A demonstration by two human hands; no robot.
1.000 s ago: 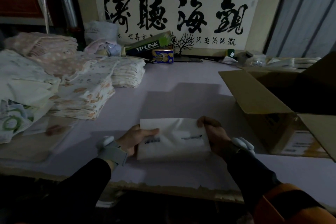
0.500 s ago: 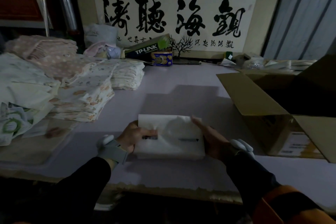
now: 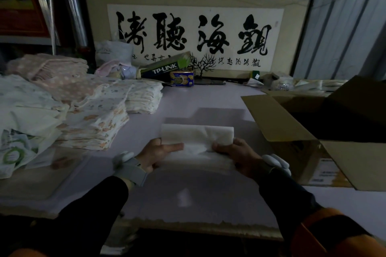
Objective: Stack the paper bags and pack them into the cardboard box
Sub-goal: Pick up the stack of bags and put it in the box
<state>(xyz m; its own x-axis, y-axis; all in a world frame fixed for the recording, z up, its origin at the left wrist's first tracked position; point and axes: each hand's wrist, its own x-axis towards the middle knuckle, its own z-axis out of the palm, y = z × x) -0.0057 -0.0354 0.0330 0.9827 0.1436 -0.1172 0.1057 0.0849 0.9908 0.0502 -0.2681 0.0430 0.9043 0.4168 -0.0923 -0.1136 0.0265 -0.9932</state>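
Squaring the stack: I had a bundle of white paper bags [image 3: 197,135] held between both hands just above the pale table [image 3: 188,100], near its front edge.
Left hand: the left hand [image 3: 155,155] gripped the bundle's left end, thumb laid across the top and fingers curled under it.
Right hand: the right hand [image 3: 238,155] gripped the right end the same way, thumb over, fingers tucked beneath.
State of the bundle: its far edge looked even, but the near half sagged and blurred, so I could not tell whether the bags sat flush there.
Where it goes: the open cardboard box [image 3: 313,123] sat to my right, flaps spread, interior too dark to see what was already inside.
Step in hand, as I judged it: evening the stack before carrying it across.
Doing it well: I thought both grips should hold equal pressure, so that no bag slid out of the middle, and the long edge should be tapped on the table to align it.
Carrying it: I reckoned the bundle needed to clear the near flap and go in flat.
Risk: a slack thumb could let the top bags fan out.
Nearby: folded patterned cloth piles [image 3: 92,123] lay at my left, well apart from the bundle.
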